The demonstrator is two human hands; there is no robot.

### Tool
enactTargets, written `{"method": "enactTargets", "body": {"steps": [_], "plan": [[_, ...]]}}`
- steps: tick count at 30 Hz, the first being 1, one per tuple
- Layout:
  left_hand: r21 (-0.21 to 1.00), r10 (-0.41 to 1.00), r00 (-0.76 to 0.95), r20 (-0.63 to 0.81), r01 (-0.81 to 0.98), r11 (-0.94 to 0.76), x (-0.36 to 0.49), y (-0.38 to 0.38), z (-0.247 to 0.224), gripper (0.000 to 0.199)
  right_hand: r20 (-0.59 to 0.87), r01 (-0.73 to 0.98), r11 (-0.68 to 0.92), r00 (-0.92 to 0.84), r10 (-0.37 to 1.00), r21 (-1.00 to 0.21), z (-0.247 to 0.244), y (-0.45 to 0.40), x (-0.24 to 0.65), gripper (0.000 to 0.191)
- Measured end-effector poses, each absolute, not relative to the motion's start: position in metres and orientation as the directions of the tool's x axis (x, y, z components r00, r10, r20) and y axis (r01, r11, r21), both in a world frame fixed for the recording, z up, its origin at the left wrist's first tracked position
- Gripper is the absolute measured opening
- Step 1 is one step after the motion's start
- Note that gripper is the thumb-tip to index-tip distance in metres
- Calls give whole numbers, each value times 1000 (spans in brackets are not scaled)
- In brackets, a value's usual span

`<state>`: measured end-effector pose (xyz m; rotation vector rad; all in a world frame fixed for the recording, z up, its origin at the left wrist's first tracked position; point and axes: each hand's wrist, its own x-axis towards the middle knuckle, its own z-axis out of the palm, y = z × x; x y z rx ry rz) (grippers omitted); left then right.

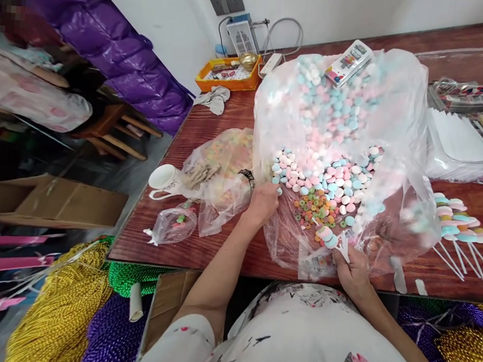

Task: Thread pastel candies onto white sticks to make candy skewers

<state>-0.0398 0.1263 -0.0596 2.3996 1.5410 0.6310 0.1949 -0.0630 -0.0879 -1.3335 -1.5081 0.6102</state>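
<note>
A large clear plastic bag (pixel 406 110) full of pink, white and blue candies (pixel 342 178) lies open on the table. Small green and orange ring candies (pixel 315 206) are heaped at its mouth. My left hand (pixel 265 202) is closed at the bag's left edge, with a pale blue candy (pixel 279 191) showing at the fingertips. Closed around several white sticks (pixel 344 247) is my right hand (pixel 352 269), low at the bag's front. A short stack of pink, white and blue candies (pixel 328 236) sits beside these sticks.
Finished candy skewers (pixel 462 220) lie at the right, below a plastic tray of white sheets (pixel 457 139). At the left are a white mug (pixel 164 179), a bag of ring candies (pixel 231 152) and a small knotted bag (pixel 175 223). An orange tray (pixel 228 82) stands behind.
</note>
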Motion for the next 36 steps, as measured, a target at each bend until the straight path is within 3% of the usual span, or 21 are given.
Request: {"method": "enactTargets", "body": {"steps": [12, 14, 15, 17, 19, 20, 22, 25, 30, 36], "plan": [[222, 887, 451, 96, 859, -461, -31, 128, -58, 26, 387, 468, 325, 40, 921, -822, -95, -62, 194, 17], [269, 885, 453, 105, 844, -464, -32, 129, -55, 24, 413, 469, 345, 46, 910, -813, -94, -62, 193, 18], [348, 893, 431, 133, 823, -449, -33, 127, -53, 23, 419, 468, 349, 51, 906, -812, -93, -63, 193, 18], [628, 933, 307, 189, 692, -355, -36, 119, -46, 19, 420, 463, 348, 59, 906, -815, -86, -66, 192, 21], [912, 983, 140, 120, 377, -165, -38, 103, -36, 21, 413, 462, 348, 44, 910, -816, -74, -68, 191, 23], [983, 995, 91, 31, 176, -47, -38, 92, -29, 25, 403, 462, 347, 24, 915, -816, -67, -69, 190, 25], [977, 987, 83, -140, -152, 152, -36, 70, -15, 30, 376, 461, 347, -29, 926, -817, -51, -69, 187, 29], [878, 956, 130, -263, -380, 293, -29, 41, 2, 32, 354, 464, 361, -107, 929, -809, -33, -67, 181, 38], [814, 947, 139, -289, -485, 319, -22, 24, 7, 33, 362, 488, 382, -139, 922, -785, -27, -67, 174, 47], [813, 947, 138, -291, -486, 321, -20, 21, 1, 34, 353, 509, 380, -152, 923, -772, -26, -73, 176, 48]]}}
